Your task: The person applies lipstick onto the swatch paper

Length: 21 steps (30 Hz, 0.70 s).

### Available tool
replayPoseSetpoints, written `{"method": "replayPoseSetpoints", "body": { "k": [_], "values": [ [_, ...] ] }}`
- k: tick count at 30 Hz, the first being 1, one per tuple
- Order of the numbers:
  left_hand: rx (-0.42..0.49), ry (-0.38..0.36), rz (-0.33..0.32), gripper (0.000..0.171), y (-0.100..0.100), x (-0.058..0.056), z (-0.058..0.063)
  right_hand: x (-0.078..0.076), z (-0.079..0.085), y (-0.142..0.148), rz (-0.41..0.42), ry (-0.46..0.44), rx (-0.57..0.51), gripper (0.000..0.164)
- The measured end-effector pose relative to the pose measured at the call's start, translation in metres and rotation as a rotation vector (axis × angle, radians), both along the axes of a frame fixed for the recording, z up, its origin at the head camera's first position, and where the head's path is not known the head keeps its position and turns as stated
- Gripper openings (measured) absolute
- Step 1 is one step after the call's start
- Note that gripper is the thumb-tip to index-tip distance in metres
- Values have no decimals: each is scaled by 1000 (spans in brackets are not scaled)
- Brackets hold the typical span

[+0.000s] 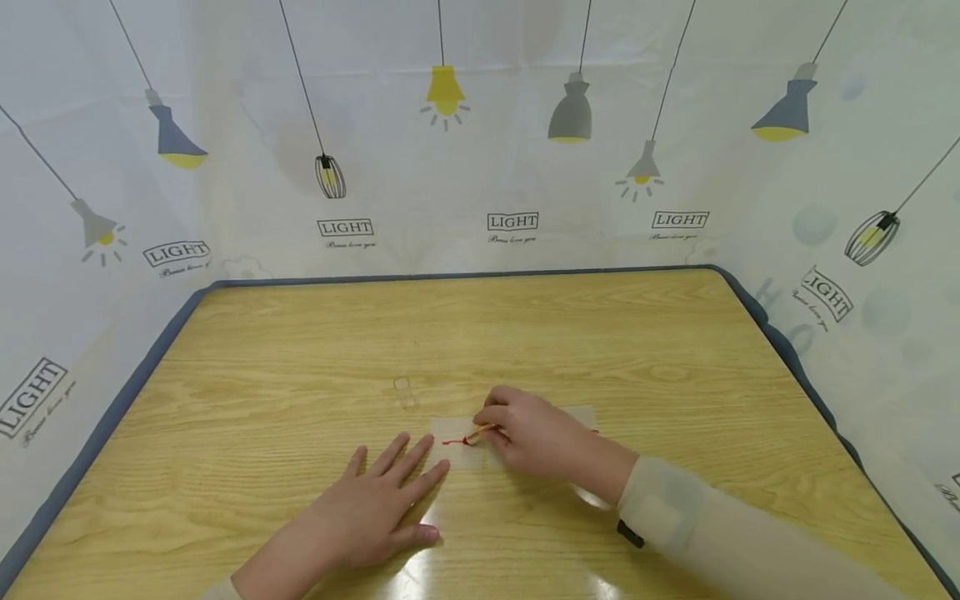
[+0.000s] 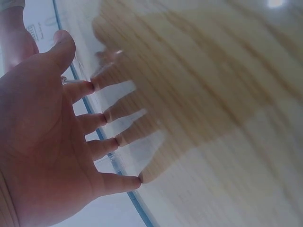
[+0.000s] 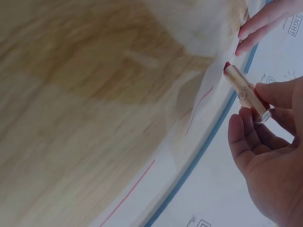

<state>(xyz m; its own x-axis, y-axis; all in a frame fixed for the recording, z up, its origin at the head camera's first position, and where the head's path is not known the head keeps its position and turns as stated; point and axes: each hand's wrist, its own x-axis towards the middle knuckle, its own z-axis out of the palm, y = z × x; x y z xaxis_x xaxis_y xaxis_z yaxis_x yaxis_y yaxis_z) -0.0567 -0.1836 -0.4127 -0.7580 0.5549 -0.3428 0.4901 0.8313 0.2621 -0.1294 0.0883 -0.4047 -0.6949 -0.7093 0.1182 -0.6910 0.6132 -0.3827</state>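
My right hand (image 1: 536, 433) pinches a gold lipstick (image 3: 246, 93) between thumb and fingers. The lipstick's red tip is at a thin white sheet (image 1: 444, 427) on the table, where a short red line (image 1: 452, 443) shows. In the right wrist view, another long red line (image 3: 128, 193) runs over white paper at lower left. My left hand (image 1: 367, 512) lies with fingers spread, its fingertips at the sheet's left edge. Part of the white paper is hidden under my right hand; more paper (image 1: 579, 413) appears beyond it.
A small clear cap (image 1: 403, 392) lies on the wooden table (image 1: 262, 375) behind the sheet. Blue edging (image 1: 465, 276) runs round the table. White cloth walls (image 1: 420, 183) printed with lamps stand at the back and sides.
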Motion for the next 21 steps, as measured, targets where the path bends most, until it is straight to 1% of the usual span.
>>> {"method": "replayPoseSetpoints", "body": {
  "k": [5,8,11,15,18,21],
  "values": [
    [6,2,0,83,0,0,0,0,-1,-12,28,7,-4,18],
    [14,0,0,83,0,-1,0,-1,-2,-17,30,11,-2,18],
    [19,2,2,83,0,0,0,0,-1,-19,17,-13,-4,19],
    [22,5,8,82,0,1,2,0,1,-19,-24,-66,-31,21],
    [22,7,13,82,-1,1,2,-1,4,-18,-45,-80,-68,22],
    [25,11,18,82,-1,1,2,-1,8,-17,-54,-69,-95,21]
  ]
}}
